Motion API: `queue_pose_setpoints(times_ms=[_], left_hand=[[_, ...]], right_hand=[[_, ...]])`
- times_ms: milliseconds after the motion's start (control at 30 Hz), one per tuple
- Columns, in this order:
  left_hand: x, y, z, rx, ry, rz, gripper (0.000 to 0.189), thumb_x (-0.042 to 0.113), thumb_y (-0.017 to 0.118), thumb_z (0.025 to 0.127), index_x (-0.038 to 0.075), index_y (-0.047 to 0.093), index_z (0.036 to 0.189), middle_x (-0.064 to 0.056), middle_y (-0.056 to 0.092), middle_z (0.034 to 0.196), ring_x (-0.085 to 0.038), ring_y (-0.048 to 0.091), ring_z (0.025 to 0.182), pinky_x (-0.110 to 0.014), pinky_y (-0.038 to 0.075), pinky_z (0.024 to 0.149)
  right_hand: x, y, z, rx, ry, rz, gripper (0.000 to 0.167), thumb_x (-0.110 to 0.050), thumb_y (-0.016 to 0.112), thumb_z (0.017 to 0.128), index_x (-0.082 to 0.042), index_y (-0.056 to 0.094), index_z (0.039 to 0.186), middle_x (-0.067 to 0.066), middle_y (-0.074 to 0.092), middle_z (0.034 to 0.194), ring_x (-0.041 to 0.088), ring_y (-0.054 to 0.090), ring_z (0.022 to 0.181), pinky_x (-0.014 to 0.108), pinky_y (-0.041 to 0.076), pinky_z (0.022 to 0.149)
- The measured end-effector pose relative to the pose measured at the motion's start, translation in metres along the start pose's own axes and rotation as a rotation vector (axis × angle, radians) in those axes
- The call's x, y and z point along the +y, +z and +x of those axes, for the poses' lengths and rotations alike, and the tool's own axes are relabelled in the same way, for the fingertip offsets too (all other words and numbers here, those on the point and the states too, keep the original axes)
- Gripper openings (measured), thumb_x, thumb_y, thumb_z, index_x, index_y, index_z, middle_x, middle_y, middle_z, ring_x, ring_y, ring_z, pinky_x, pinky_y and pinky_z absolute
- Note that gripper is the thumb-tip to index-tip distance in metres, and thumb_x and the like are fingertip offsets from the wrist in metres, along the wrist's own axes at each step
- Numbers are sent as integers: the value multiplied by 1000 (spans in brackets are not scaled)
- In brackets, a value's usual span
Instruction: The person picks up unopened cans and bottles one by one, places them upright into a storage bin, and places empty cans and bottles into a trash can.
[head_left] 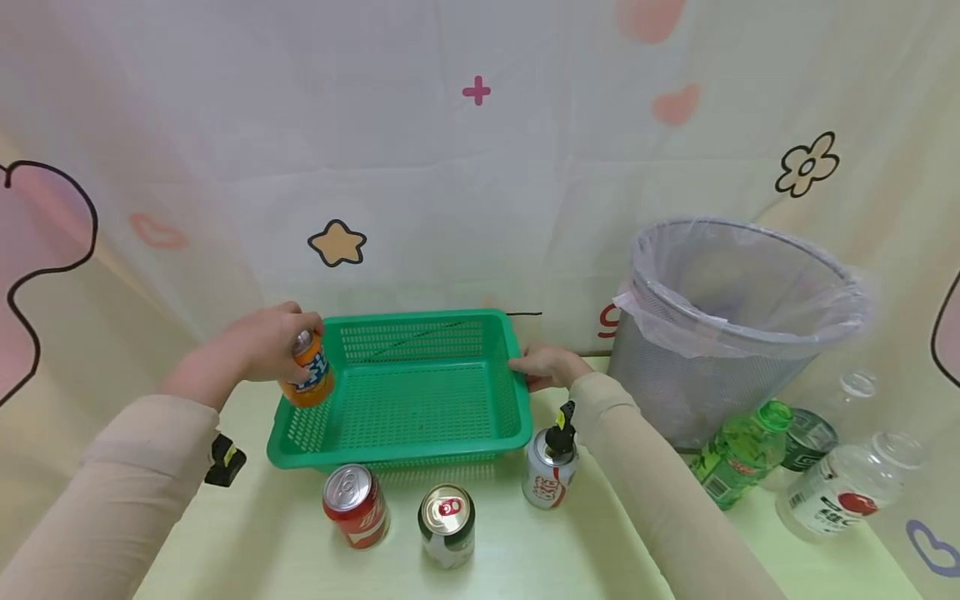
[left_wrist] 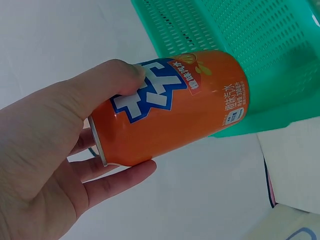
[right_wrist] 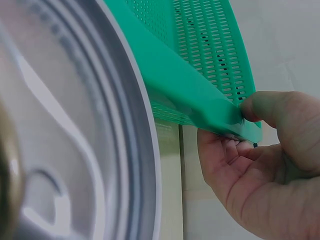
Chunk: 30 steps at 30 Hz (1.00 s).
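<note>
With fingers curled, the left hand [head_left: 270,343] is gripping a cylindrical orange-and-blue metal can [head_left: 318,383] at the left rim of a rectangular green plastic basket [head_left: 420,408]; a low swing could be snagging it. The right hand [head_left: 551,365] is pinching the right rim between its fingers; a dipping wrist could be toppling a cylindrical white-and-red metal can [head_left: 543,482].

An orange soda can [left_wrist: 200,115] with a blue-and-white logo was held by its top end in the left hand [head_left: 266,340], thumb against the logo, roughly upright at the left rim of a green plastic basket [head_left: 420,408]. The rectangular basket, its walls slotted, faced opening up, long side toward the person; the right hand [head_left: 551,365] pinched its right rim.
</note>
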<state>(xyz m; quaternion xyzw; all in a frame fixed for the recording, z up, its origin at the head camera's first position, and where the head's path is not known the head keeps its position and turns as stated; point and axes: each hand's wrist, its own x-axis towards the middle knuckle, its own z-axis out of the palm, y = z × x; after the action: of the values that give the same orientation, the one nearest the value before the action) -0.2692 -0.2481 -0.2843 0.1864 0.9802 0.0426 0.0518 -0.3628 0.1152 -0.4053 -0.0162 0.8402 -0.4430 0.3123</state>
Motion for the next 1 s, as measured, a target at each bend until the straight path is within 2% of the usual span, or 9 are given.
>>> queue_pose_setpoints(times_ms=[533, 767, 1000], left_hand=[[6, 29, 29, -35, 24, 24, 48, 18, 76, 72, 8, 56, 114, -14, 53, 102, -25, 55, 85, -39, 53, 70], [6, 40, 39, -51, 2, 18, 49, 18, 76, 73, 9, 55, 116, -13, 51, 105, -26, 55, 88, -40, 53, 72], [3, 53, 41, -67, -43, -27, 49, 17, 76, 73, 9, 54, 116, -14, 50, 106, -29, 55, 92, -42, 53, 74]], right_hand=[[0, 3, -1, 6, -1, 10, 33, -18, 43, 97, 7, 47, 118, 19, 58, 115, 22, 62, 95, 35, 52, 85], [-1, 2, -1, 6, -4, 30, 33, -16, 43, 97, 7, 46, 120, 19, 58, 115, 22, 62, 95, 35, 52, 85], [-1, 5, -1, 26, -9, 41, 31, -14, 45, 95, 8, 48, 116, 18, 59, 110, 20, 63, 88, 34, 54, 82]])
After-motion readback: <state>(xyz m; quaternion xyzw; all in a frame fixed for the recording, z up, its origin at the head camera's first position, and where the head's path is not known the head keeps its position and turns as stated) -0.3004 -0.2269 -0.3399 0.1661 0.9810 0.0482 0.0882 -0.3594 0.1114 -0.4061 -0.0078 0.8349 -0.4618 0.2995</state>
